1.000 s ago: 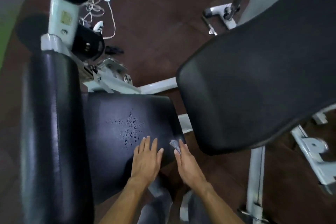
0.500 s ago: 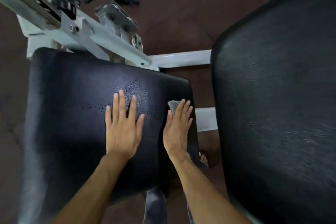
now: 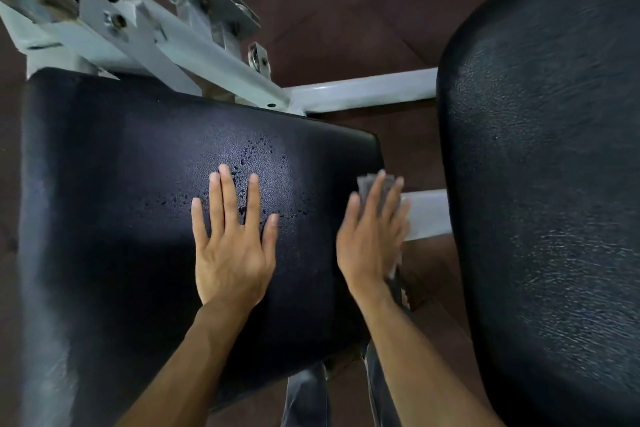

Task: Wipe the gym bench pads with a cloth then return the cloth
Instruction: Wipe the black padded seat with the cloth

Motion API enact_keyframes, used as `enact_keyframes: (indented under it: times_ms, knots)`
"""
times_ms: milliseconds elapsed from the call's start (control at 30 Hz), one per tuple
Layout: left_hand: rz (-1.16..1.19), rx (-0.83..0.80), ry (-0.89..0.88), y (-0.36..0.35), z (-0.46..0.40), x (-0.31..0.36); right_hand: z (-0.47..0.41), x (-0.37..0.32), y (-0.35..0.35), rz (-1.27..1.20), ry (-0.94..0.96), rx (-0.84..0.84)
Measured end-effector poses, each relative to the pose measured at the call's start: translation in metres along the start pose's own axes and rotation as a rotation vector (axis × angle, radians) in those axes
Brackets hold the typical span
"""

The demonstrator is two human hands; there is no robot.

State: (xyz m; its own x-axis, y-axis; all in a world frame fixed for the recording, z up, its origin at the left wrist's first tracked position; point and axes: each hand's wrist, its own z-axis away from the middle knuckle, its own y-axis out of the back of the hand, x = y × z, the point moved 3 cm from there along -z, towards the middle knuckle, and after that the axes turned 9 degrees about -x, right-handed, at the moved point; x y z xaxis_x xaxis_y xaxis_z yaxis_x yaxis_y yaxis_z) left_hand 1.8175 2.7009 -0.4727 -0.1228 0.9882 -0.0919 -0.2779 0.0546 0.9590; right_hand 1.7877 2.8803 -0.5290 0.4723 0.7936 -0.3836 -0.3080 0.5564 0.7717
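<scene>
Cloth (image 3: 367, 185), a small grey piece, lies under the right hand (image 3: 372, 239) at the right-hand edge of the seat pad (image 3: 114, 204); only its far corner shows past the fingertips, plus a thin strip along the outer side of the palm, so its full shape cannot be made out. The right hand lies over it with fingers straight and close together, not curled, pressing it flat against the rim of the pad, and the outer fingers reach past that rim over a pale frame bar (image 3: 427, 213) below. The left hand (image 3: 232, 246) rests palm down near the middle of the same black pad, fingers straight and slightly spread, thumb angled out toward the right, holding nothing. Just beyond its fingertips the vinyl carries a scatter of dark droplets (image 3: 258, 152) inside a patch of glare, and a few sit between the fingers. Both bare forearms come in from the bottom edge. A second, larger black back pad (image 3: 543, 166) fills the right side, separate from the seat pad, with a gap between them through which the brown floor (image 3: 346, 10) and the pale bars show. A light grey metal frame (image 3: 194, 48) with bolts and brackets runs diagonally behind the far edge of the seat pad, meeting a crossbar (image 3: 360, 90) that leads toward the back pad. Grey trouser legs (image 3: 306, 395) show at the bottom between the forearms.
</scene>
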Motion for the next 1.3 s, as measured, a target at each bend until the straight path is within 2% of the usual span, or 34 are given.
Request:
enact_keyframes:
  times_ms: [67,133,233,300,367,433,533,600,667,733,800,867,933,1000,1133,1200,1300]
  knots:
    - [0.005,0.006,0.006,-0.001,-0.001,-0.001,-0.032,-0.041,0.003,-0.033,0.024,0.007]
    - [0.012,0.015,0.006,-0.002,-0.003,-0.001,-0.029,-0.061,0.0,0.011,0.144,0.028]
    - [0.035,0.009,0.009,-0.002,-0.002,-0.002,0.034,-0.034,-0.012,0.107,0.487,-0.092]
    - [0.038,0.003,0.009,-0.002,-0.002,-0.002,0.078,0.015,-0.018,0.185,0.599,-0.149]
    - [0.043,0.004,0.012,-0.002,-0.001,-0.002,0.088,0.055,-0.015,0.215,0.534,-0.148]
    - [0.04,0.003,0.014,-0.002,-0.002,-0.002,0.061,0.064,-0.009,0.202,0.393,-0.115]
    - [0.024,0.006,0.017,-0.002,-0.002,-0.001,-0.014,0.01,0.007,0.059,0.222,0.021]
    - [0.027,0.007,0.02,-0.003,-0.002,-0.001,-0.056,-0.04,0.009,-0.036,0.163,0.047]
    - [0.038,0.006,0.015,-0.004,-0.002,-0.001,-0.058,-0.068,0.004,0.008,0.254,0.062]
    - [0.044,0.003,0.012,-0.003,-0.002,-0.002,-0.019,-0.062,-0.003,0.071,0.448,0.0]
    - [0.05,-0.001,0.015,-0.002,-0.003,-0.002,0.043,-0.027,-0.013,0.121,0.613,-0.12]
    - [0.052,0.004,0.018,-0.002,-0.003,-0.001,0.091,0.022,-0.022,0.176,0.635,-0.174]
    - [0.044,0.006,0.018,-0.003,-0.003,-0.002,0.1,0.058,-0.022,0.198,0.539,-0.183]
    - [0.033,0.005,0.024,-0.003,-0.003,-0.002,0.075,0.065,-0.016,0.182,0.39,-0.168]
    - [0.072,0.018,0.002,0.002,-0.003,-0.003,-0.013,-0.015,0.003,-0.031,0.111,-0.003]
    - [0.096,0.046,-0.024,0.006,-0.003,-0.011,-0.027,-0.067,0.001,-0.015,0.188,0.03]
    - [0.101,0.08,0.067,0.012,-0.007,-0.031,0.025,-0.088,-0.017,0.106,0.526,-0.044]
